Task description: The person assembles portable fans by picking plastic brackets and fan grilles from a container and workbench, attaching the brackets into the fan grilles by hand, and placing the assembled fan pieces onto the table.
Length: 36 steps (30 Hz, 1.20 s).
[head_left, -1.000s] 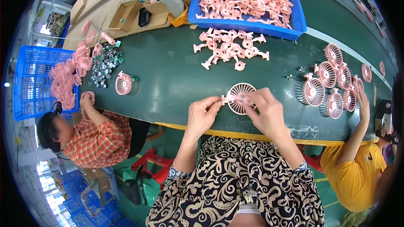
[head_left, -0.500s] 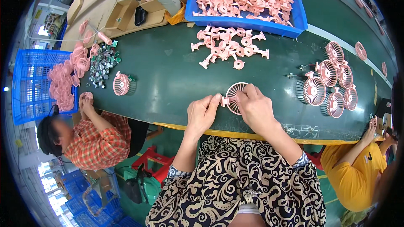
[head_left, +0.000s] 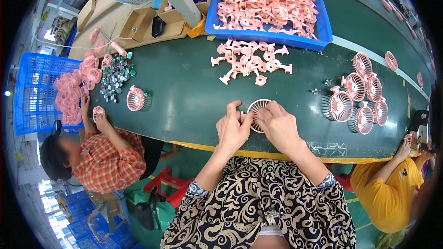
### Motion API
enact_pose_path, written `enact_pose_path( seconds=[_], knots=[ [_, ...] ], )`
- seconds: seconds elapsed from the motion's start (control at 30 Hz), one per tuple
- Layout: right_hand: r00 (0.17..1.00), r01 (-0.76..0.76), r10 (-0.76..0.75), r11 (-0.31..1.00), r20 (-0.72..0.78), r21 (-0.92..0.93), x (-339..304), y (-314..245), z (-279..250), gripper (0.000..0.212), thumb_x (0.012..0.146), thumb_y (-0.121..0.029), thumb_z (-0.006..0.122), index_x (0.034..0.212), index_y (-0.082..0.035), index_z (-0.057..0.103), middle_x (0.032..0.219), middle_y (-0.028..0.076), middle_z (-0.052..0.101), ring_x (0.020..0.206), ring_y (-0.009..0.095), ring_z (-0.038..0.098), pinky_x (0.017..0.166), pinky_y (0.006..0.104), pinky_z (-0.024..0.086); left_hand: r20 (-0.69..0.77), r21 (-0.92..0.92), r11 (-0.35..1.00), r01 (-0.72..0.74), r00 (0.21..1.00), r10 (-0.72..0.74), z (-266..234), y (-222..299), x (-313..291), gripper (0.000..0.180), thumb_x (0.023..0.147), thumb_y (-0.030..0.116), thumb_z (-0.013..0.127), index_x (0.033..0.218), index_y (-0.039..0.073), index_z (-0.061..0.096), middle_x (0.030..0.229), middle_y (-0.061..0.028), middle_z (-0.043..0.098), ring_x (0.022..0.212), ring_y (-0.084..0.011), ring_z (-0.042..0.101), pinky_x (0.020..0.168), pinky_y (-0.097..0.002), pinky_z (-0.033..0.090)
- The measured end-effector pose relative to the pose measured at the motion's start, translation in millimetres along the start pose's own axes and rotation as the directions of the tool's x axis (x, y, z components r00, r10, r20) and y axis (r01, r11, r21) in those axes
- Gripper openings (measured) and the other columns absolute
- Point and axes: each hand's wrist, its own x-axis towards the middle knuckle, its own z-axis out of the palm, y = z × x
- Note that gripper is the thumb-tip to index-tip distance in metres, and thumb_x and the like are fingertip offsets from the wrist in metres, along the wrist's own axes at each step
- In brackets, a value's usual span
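Observation:
A round pink slatted fan housing (head_left: 259, 104) is between my two hands near the table's front edge. My left hand (head_left: 233, 128) grips its left side, where a short pink stem sticks out, with thumb and bent index finger. My right hand (head_left: 280, 127) has its fingers closed at the housing's middle and right side, covering much of it. Whether a smaller part is under the right fingertips is hidden. Beyond my hands lies a loose heap of pink bracket pieces (head_left: 249, 60).
A blue bin (head_left: 272, 40) of pink brackets stands at the back. Assembled-looking pink housings (head_left: 341, 103) stand at right. At left are another housing (head_left: 135, 99), a pile of small metal motors (head_left: 113, 78) and a blue basket (head_left: 34, 92). Co-workers sit left (head_left: 110, 161) and right (head_left: 385, 193).
My left hand has shifted right and closer to the housing, its thumb now over the rim. My right fingers stay at the middle. The left co-worker's hands have moved apart, one reaching the basket's parts.

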Motion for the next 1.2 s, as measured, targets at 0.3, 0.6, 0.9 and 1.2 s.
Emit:
enact_pose_path(
  seconds=[0.3, 0.6, 0.9, 1.2],
  knots=[
    [0.997, -0.044, 0.05, 0.993, -0.053, 0.114, -26.2, 20.1, -43.8, 0.051, 0.073, -0.024, 0.091, 0.116, -0.004, 0.071, 0.125, 0.012, 0.067, 0.108, 0.034, 0.069, 0.085, 0.0421, 0.059, 0.122, -0.39, 0.921, 0.02, 0.992, 0.03, -12.0, -15.7, 9.8, 0.038, 0.097, 0.011, 0.073, 0.131, -0.001, 0.06, 0.094, -0.0027, 0.071, 0.071, -0.0054, 0.054, 0.062, -0.0224, 0.045],
    [0.788, -0.575, 0.418, 0.762, -0.452, -0.298, -56.0, 101.3, -93.5, 0.039, 0.085, -0.027, 0.082, 0.112, -0.002, 0.072, 0.12, 0.015, 0.068, 0.1, 0.036, 0.07, 0.085, 0.0433, 0.056, -0.207, -0.227, 0.974, -0.02, 0.978, -0.028, -48.4, -59.1, 13.5, 0.023, 0.1, 0.005, 0.068, 0.122, -0.001, 0.066, 0.096, -0.0036, 0.07, 0.082, -0.0068, 0.062, 0.073, -0.0225, 0.051],
    [0.935, -0.142, 0.114, 0.988, -0.337, -0.058, 45.6, 62.6, -44.4, 0.031, 0.088, -0.009, 0.073, 0.118, -0.004, 0.069, 0.123, 0.016, 0.066, 0.105, 0.036, 0.069, 0.086, 0.0428, 0.058, -0.518, 0.331, 0.941, -0.069, 0.82, 0.243, -106.7, -99.7, 30.4, 0.033, 0.096, 0.008, 0.066, 0.128, 0.001, 0.064, 0.13, -0.0196, 0.059, 0.119, -0.0365, 0.06, 0.1, -0.0414, 0.05],
    [0.921, -0.099, 0.113, 0.994, -0.372, 0.057, 55.5, 68.8, -0.8, 0.026, 0.087, 0.002, 0.065, 0.113, -0.002, 0.068, 0.095, 0.016, 0.064, 0.085, 0.036, 0.069, 0.071, 0.0448, 0.057, -0.496, 0.482, 0.848, 0.219, 0.866, 0.058, -172.8, -187.6, 55.5, 0.034, 0.095, 0.014, 0.067, 0.125, -0.003, 0.065, 0.127, -0.0238, 0.062, 0.115, -0.0423, 0.063, 0.097, -0.0476, 0.052]
  ],
)
